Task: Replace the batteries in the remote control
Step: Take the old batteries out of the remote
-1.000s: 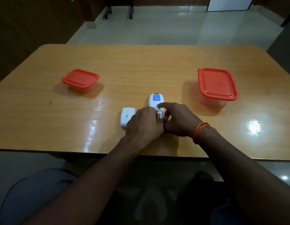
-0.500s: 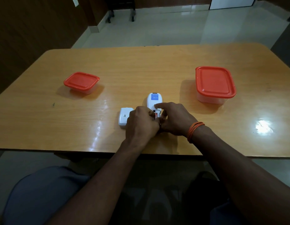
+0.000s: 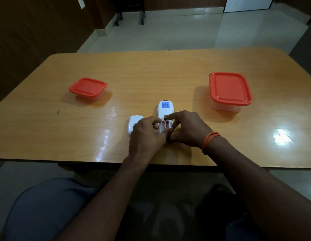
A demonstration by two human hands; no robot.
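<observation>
A white remote control (image 3: 164, 108) lies face down near the table's front middle, with a blue label at its far end and its battery bay uncovered. A red battery (image 3: 164, 125) shows in the bay. My left hand (image 3: 147, 136) grips the remote's near left side. My right hand (image 3: 187, 129) holds its right side, index finger resting across the top of the bay. The white battery cover (image 3: 134, 123) lies on the table just left of the remote, partly behind my left hand.
A small red-lidded container (image 3: 88, 88) stands at the left of the wooden table (image 3: 151, 75). A larger red-lidded clear container (image 3: 230, 91) stands at the right. The table's front edge runs just below my wrists.
My left fingers have drawn back a little, so more of the bay and the red battery shows. The head camera has tilted slightly. Both hands stay at the remote.
</observation>
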